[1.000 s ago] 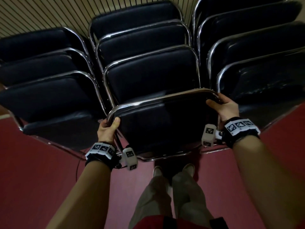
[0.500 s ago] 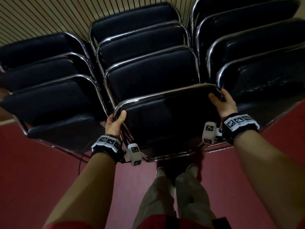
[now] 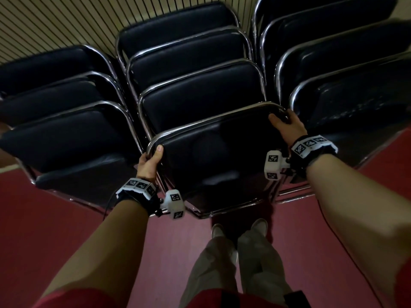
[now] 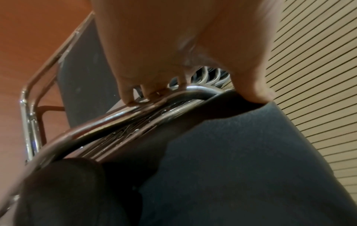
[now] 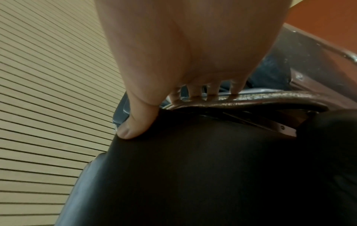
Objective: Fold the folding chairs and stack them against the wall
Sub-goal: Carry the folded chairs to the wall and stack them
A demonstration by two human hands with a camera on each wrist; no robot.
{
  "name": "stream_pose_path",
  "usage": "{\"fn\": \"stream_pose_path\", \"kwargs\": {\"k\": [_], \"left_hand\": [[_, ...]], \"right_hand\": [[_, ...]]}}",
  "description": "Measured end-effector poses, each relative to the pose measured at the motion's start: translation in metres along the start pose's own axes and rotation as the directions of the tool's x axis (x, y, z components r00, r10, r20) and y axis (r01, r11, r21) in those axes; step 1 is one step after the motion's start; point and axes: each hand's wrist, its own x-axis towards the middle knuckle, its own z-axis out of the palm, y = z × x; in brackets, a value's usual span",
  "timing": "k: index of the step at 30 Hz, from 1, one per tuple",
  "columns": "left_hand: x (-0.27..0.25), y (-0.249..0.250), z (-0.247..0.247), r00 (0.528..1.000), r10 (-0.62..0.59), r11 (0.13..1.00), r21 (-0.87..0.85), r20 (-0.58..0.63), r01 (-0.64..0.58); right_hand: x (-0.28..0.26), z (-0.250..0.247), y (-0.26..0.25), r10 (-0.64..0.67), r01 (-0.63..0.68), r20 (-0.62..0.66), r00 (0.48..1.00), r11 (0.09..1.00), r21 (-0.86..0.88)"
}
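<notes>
Folded black chair (image 3: 213, 156) with chrome frame leans upright, frontmost of middle stack (image 3: 191, 70)

Beige wall (image 3: 55, 21) with thin dark vertical slats runs behind, same slatted panel (image 5: 48, 91) seen from wrist. Dark red floor (image 3: 55, 230) below, smooth, slight sheen. Light dim overall.
</notes>
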Motion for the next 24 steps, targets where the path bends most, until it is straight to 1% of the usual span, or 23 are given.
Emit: {"fn": "stream_pose_path", "kwargs": {"k": [1,4,7,9,11,13,15,17,20,22,24], "left_hand": [[0.0,0.001,0.001,1.0,0.008,1.0,0.004,-0.007,-0.008],[0.01,-0.004,0.002,0.999,-0.019,1.0,0.004,-0.04,0.019],[0.029,-0.012,0.0,0.998,-0.043,0.999,-0.008,-0.055,0.042],[0.008,0.002,0.009,0.998,-0.056,0.997,0.042,-0.028,0.057],[-0.001,0.005,0.015,0.999,-0.053,0.996,0.078,0.012,0.052],[-0.011,0.007,0.021,0.999,-0.023,0.995,0.098,0.028,0.021],[-0.017,0.008,0.023,0.998,-0.024,0.996,0.091,0.05,0.019],[-0.02,0.011,0.022,0.998,-0.004,0.993,0.122,0.055,-0.003],[-0.028,0.018,0.021,0.997,0.028,0.991,0.126,0.072,-0.037],[-0.038,0.025,0.02,0.994,0.051,0.988,0.141,0.093,-0.064],[-0.047,0.032,0.021,0.99,0.083,0.988,0.118,0.116,-0.096]], "right_hand": [[0.0,0.001,-0.001,-0.008,0.008,-0.001,1.0,1.0,-0.001],[0.001,0.004,-0.003,-0.022,0.022,-0.009,1.0,1.0,0.003],[0.005,0.01,0.007,0.019,-0.02,0.037,0.999,0.999,0.043],[0.016,0.014,0.024,0.039,-0.045,0.077,0.996,0.996,0.08],[0.005,0.017,0.024,0.055,-0.063,0.091,0.994,0.994,0.09],[-0.006,0.018,0.023,0.062,-0.073,0.114,0.991,0.993,0.094],[-0.009,0.016,0.026,0.067,-0.08,0.121,0.99,0.992,0.1],[-0.006,0.013,0.03,0.072,-0.088,0.125,0.99,0.987,0.134],[-0.048,0.012,-0.005,0.072,-0.087,0.108,0.992,0.986,0.14],[-0.067,0.011,-0.017,0.057,-0.074,0.101,0.993,0.983,0.169],[-0.077,0.009,-0.022,0.035,-0.056,0.106,0.994,0.979,0.194]]}}
